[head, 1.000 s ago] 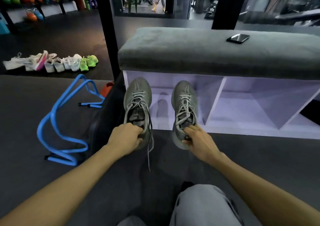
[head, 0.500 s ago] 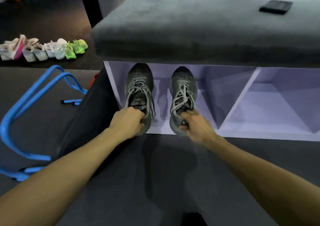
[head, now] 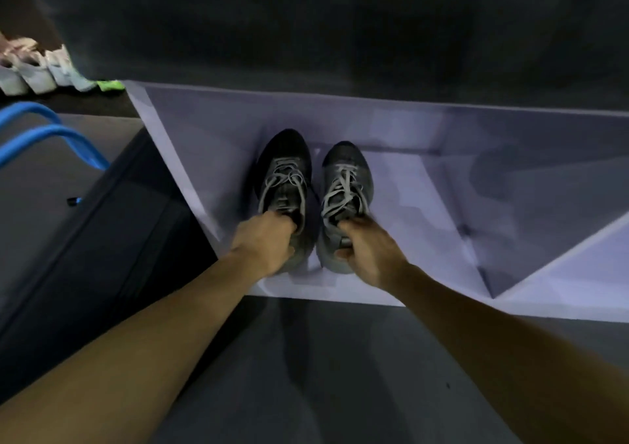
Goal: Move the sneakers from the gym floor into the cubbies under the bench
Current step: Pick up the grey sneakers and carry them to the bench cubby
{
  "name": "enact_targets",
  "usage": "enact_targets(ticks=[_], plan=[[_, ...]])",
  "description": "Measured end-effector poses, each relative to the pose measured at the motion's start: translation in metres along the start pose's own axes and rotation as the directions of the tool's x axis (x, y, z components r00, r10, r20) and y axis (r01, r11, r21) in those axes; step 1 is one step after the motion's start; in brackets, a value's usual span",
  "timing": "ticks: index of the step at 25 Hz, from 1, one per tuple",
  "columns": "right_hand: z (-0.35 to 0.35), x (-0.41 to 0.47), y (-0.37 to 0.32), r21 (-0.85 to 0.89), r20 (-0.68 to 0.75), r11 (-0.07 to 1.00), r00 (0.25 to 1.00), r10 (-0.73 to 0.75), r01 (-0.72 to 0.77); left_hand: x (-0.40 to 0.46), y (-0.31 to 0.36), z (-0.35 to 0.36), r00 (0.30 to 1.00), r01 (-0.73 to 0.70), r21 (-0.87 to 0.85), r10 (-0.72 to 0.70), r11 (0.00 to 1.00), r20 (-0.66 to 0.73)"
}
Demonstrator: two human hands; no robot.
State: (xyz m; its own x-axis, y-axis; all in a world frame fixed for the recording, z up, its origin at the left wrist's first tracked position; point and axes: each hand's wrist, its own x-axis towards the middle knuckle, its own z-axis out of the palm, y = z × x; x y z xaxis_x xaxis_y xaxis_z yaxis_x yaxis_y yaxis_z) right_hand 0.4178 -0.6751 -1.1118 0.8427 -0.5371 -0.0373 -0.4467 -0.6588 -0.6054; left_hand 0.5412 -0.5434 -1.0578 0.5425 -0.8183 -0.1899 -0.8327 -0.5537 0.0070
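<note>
Inside one cubby [head: 425,205] sit two grey sneakers [head: 284,185] (side by side), the left hand [head: 263,246] and right hand [head: 366,251] each gripping one.

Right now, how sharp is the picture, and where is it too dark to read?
Head view: motion-blurred overall; the grey lace-up sneakers inside the white cubby stay legible, the pale sneakers on the floor smear, and the grey bench cushion above is murky.
</note>
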Motion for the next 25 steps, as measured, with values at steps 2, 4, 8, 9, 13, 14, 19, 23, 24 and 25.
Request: enact_targets(ticks=[2,4,8,9,13,14,19,23,24,25], plan=[[0.009,0.017,-0.004,0.369,0.029,0.905,0.976,0.217,-0.213,0.017,-0.004,0.007,1.000,0.000,-0.010,0.000,1.000,0.025],[0.014,0.029,-0.004,0.631,0.062,0.715,0.938,0.341,-0.301,0.031,-0.008,0.014,0.998,0.021,-0.030,-0.019,0.999,0.060],[0.022,0.039,-0.010,0.623,0.096,0.698,0.921,0.378,-0.352,0.043,-0.009,0.029,0.994,0.039,-0.054,-0.034,0.998,0.103],[0.024,0.038,-0.012,0.612,0.115,0.697,0.914,0.388,-0.373,0.044,-0.009,0.030,0.994,0.048,-0.052,-0.043,0.997,0.097],[0.009,0.035,-0.013,0.261,-0.002,0.932,0.965,0.261,-0.251,0.039,-0.010,0.022,1.000,0.016,-0.078,-0.016,0.997,0.008],[0.002,0.032,-0.015,-0.019,-0.002,0.993,0.993,0.116,-0.116,0.035,-0.010,0.018,0.999,0.005,-0.109,-0.009,0.994,-0.035],[-0.023,0.004,-0.023,-0.357,-0.127,0.933,0.987,-0.102,0.050,0.003,-0.007,-0.005,0.977,-0.017,-0.166,-0.020,0.986,-0.214],[-0.032,-0.033,-0.028,-0.332,-0.211,0.941,0.966,-0.151,0.074,-0.029,0.000,-0.017,0.963,-0.031,-0.166,-0.015,0.986,-0.268],[-0.035,-0.046,-0.031,-0.334,-0.211,0.940,0.967,-0.146,0.069,-0.040,0.003,-0.019,0.961,-0.037,-0.154,-0.007,0.987,-0.276],[-0.037,-0.059,-0.034,-0.348,-0.201,0.935,0.969,-0.141,0.064,-0.051,0.006,-0.022,0.960,-0.043,-0.136,0.003,0.990,-0.279]])
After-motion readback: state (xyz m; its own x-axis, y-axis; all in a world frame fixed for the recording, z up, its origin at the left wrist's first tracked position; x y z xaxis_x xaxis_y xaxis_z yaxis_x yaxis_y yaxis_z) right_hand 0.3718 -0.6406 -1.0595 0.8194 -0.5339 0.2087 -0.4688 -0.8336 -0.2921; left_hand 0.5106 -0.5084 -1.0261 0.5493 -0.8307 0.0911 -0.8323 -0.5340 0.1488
